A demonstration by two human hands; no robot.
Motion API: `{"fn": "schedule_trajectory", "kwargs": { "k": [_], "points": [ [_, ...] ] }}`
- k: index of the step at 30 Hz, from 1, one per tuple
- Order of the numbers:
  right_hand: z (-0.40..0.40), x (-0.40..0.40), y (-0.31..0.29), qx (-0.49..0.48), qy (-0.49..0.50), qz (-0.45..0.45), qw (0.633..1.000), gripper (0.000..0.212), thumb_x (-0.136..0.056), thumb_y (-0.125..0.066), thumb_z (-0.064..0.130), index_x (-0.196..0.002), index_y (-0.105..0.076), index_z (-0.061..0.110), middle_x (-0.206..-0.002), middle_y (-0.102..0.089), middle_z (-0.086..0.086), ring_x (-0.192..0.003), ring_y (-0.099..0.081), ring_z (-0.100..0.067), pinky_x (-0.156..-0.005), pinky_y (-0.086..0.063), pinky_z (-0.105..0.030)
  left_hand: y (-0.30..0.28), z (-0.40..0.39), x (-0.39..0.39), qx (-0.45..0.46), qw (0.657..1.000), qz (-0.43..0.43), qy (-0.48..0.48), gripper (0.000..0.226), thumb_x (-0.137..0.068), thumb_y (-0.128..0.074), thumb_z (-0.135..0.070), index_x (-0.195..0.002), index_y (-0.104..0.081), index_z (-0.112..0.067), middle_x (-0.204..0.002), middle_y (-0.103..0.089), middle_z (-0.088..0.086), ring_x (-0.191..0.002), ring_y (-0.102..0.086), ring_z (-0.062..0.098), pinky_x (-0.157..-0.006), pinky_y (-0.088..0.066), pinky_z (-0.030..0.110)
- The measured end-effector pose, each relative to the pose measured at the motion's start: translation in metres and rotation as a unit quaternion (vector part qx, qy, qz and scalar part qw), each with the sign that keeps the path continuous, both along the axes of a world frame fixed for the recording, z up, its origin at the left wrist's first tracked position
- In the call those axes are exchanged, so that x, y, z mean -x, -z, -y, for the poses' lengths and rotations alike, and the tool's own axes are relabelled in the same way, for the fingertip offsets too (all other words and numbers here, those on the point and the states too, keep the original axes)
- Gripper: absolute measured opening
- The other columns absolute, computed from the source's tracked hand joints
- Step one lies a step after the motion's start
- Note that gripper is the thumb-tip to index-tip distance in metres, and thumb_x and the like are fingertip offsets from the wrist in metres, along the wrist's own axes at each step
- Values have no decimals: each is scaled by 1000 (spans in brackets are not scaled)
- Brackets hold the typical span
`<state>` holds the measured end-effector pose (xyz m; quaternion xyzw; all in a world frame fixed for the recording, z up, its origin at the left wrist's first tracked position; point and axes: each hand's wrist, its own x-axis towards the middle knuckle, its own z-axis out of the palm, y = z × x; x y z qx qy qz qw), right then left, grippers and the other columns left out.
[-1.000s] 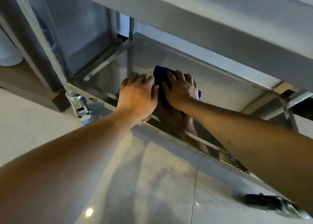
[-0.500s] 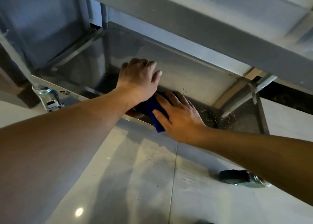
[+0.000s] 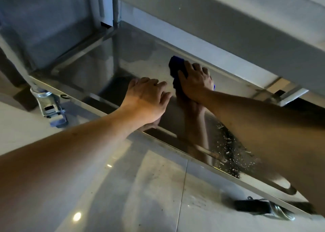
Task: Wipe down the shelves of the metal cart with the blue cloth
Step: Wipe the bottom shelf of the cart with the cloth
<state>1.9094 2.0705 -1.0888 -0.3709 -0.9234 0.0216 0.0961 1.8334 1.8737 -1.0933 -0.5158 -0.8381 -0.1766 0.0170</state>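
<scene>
The metal cart's bottom shelf is a shiny steel tray close to the floor. My right hand presses the blue cloth flat on the shelf, near its back wall. The cloth sticks out past my fingers to the upper left. My left hand rests palm down on the shelf near its front edge, fingers spread, holding nothing. Wet specks and crumbs lie on the shelf under my right forearm.
The upper shelf overhangs close above both hands. A caster wheel stands at the cart's front left corner and another at the lower right. The glossy tiled floor lies in front of the cart.
My right hand has slid the cloth from the shelf's front edge back toward the rear wall. My left hand has stayed on the shelf near the front edge.
</scene>
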Motion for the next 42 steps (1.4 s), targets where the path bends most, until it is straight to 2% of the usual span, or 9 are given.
{"fn": "schedule_trajectory", "kwargs": {
  "k": [5, 11, 19, 22, 24, 26, 29, 33, 42],
  "points": [
    [-31, 29, -7, 26, 82, -2, 996, 52, -100, -30, 56, -142, -46, 30, -142, -51, -10, -128, -45, -36, -103, -34, -48, -1, 4, -2, 19, 1000, -20, -3, 54, -100, -22, -56, -120, -61, -25, -123, -65, 1, -121, -54, 25, -112, -32, 50],
    [-33, 35, -10, 20, 113, -17, 993, 52, -101, -32, 52, -147, -42, 30, -150, -44, -9, -136, -38, -36, -109, -31, -50, -4, -1, -3, 37, 999, -38, 3, 52, -97, -31, -63, -114, -62, -24, -121, -65, 0, -120, -56, 26, -111, -34, 50],
    [18, -2, 0, 16, 58, -11, 998, 52, -97, -33, 54, -144, -38, 31, -144, -45, -6, -129, -37, -35, -103, -32, -51, -6, -4, -2, 27, 998, -52, -12, 54, -99, -22, -54, -86, -62, -20, -81, -59, -1, -81, -56, 20, -88, -46, 43],
    [51, -27, 4, 12, 40, -11, 999, 54, -98, -32, 55, -147, -36, 33, -145, -44, -4, -129, -38, -34, -105, -33, -52, -9, -4, 2, 61, 997, -55, -11, 82, -88, 8, -58, -98, -64, -21, -74, -53, -1, -70, -48, 19, -72, -39, 36],
    [74, -46, 2, 17, 45, -5, 999, 54, -99, -31, 55, -148, -33, 35, -146, -43, -2, -131, -36, -32, -106, -32, -52, -9, -2, 2, 70, 997, -41, 0, 106, -78, 25, -67, -114, -64, -22, -76, -50, 0, -72, -46, 20, -72, -39, 36],
    [95, -63, -1, 21, 53, -3, 998, 54, -100, -29, 56, -150, -30, 36, -149, -41, -1, -133, -34, -32, -108, -30, -52, -10, 1, -3, 44, 999, -20, -18, 115, -74, 25, -76, -109, -67, -17, -75, -51, 1, -72, -49, 21, -76, -43, 37],
    [125, -84, -6, 46, 46, 0, 998, 55, -99, -28, 56, -151, -29, 38, -150, -39, 0, -134, -32, -32, -109, -31, -52, -11, -6, -15, 44, 996, 33, -72, 108, -81, 12, -80, -104, -68, -10, -92, -64, 12, -93, -61, 31, -94, -44, 46],
    [161, -111, -11, 43, 37, 17, 998, 57, -97, -35, 50, -152, -29, 34, -147, -42, -1, -134, -33, -34, -108, -33, -52, -2, -4, -49, 33, 996, 57, -53, 94, -90, -6, -72, -130, -60, -7, -139, -55, 17, -135, -44, 35, -116, -23, 54],
    [181, -153, -9, 28, 2, 2, 1000, 53, -101, -30, 55, -150, -33, 34, -149, -44, -3, -140, -32, -37, -115, -28, -55, -14, 5, -72, 16, 998, 62, 11, 73, -97, -17, -66, -153, -34, -23, -162, -30, 8, -151, -19, 28, -121, -16, 47]
  ]
}}
